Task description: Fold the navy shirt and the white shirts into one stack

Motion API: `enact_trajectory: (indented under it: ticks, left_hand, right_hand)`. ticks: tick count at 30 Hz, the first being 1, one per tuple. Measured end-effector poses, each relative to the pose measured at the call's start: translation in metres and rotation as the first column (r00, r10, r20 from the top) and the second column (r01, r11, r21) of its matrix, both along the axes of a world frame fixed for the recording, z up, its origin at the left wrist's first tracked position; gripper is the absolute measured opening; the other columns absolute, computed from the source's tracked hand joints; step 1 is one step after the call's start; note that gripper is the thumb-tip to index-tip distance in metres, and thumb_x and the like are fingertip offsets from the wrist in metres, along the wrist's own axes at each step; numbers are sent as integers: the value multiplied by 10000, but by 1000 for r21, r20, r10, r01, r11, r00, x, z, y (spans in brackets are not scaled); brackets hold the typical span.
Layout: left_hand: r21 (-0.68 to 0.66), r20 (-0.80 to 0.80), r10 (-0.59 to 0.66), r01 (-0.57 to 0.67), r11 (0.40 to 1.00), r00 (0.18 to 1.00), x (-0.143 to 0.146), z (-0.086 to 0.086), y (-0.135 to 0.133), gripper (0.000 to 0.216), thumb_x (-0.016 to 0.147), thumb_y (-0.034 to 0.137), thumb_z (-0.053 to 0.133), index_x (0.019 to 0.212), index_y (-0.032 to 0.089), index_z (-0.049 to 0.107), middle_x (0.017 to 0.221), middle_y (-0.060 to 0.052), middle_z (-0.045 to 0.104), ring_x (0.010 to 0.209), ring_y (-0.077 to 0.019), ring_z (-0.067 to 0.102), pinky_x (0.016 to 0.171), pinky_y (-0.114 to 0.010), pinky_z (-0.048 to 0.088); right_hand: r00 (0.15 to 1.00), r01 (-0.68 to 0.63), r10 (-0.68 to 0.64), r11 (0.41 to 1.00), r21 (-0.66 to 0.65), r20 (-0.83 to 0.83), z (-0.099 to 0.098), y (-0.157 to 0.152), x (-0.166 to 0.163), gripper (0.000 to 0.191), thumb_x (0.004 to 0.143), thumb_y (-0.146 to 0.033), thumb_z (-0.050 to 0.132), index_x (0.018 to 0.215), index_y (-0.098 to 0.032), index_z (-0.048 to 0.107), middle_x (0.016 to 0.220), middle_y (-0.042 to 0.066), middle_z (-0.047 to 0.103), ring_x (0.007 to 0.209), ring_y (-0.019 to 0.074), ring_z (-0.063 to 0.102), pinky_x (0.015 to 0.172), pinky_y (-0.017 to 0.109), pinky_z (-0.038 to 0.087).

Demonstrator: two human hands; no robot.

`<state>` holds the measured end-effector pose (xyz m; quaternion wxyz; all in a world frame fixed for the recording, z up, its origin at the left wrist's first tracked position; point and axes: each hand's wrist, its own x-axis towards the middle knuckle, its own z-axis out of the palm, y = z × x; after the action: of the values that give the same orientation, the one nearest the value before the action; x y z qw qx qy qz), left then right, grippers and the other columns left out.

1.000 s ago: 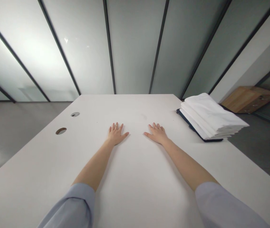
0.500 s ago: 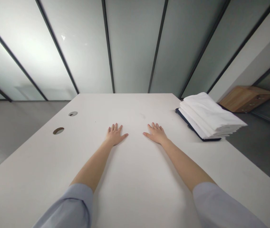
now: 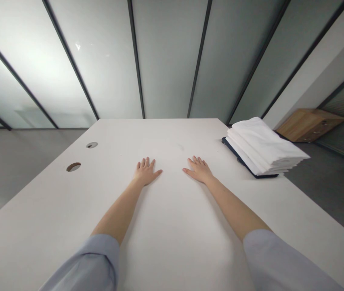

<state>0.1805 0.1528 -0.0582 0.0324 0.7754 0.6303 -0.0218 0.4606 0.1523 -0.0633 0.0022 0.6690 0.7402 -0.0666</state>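
My left hand (image 3: pixel 145 173) lies flat on the white table (image 3: pixel 168 226), fingers spread and holding nothing. To its right, my right hand (image 3: pixel 200 170) rests palm down in the same way, thumb pointing inward toward the left thumb. A gap of bare tabletop separates the two. Off to the right of my right hand sits a stack of folded white cloths (image 3: pixel 264 145), apart from it. Beneath the cloths, the edge of a flat dark blue item (image 3: pixel 244 165) shows; most of it is covered.
Two round holes pierce the tabletop at the left, the nearer one (image 3: pixel 74 167) open and the farther one (image 3: pixel 92 145) partly covered. Frosted glass panels (image 3: pixel 166 60) stand behind the table's far edge. A wooden cabinet (image 3: pixel 309 125) is on the floor at the right.
Both hands stay flat in place on the table. The view has shifted very slightly, so the cloth stack and cabinet appear a little farther left.
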Motion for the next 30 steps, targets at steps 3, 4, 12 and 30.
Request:
enact_trajectory:
  ticks: [3,4,12,30]
  left_hand:
    - [7,-1,-1,1,1000,1000,0,0,0,841,881,727,185,1523,185,227,1586,-142,163,1453,-330,138,1151,-475,175]
    - [8,-2,-1,1,1000,1000,0,1,-1,839,881,725,190,1522,185,229,1586,-142,165,1453,-330,139,1151,-474,177]
    - [-2,-2,2,-2,1000,1000,1,3,-2,829,889,708,201,1521,173,236,1585,-150,162,1454,-326,136,1158,-470,162]
    - [-4,8,3,-3,1000,1000,3,5,-3,830,880,719,203,1519,190,238,1584,-148,165,1453,-324,146,1149,-479,174]
  right_hand:
    - [1000,0,0,1000,1,1,1,-1,0,860,859,-748,234,1514,-192,254,1590,128,171,1448,334,130,1145,450,112]
    - [1000,-1,1,1000,3,3,1,-2,0,858,859,-748,231,1515,-195,253,1590,125,172,1448,336,129,1144,451,109]
    - [1000,0,0,1000,-5,-8,4,-3,-1,861,855,-752,232,1511,-195,261,1591,131,165,1444,340,146,1140,459,115]
    - [1000,-4,4,1000,-6,-3,5,-3,-1,856,860,-744,249,1504,-180,280,1584,153,174,1442,347,151,1139,468,124]
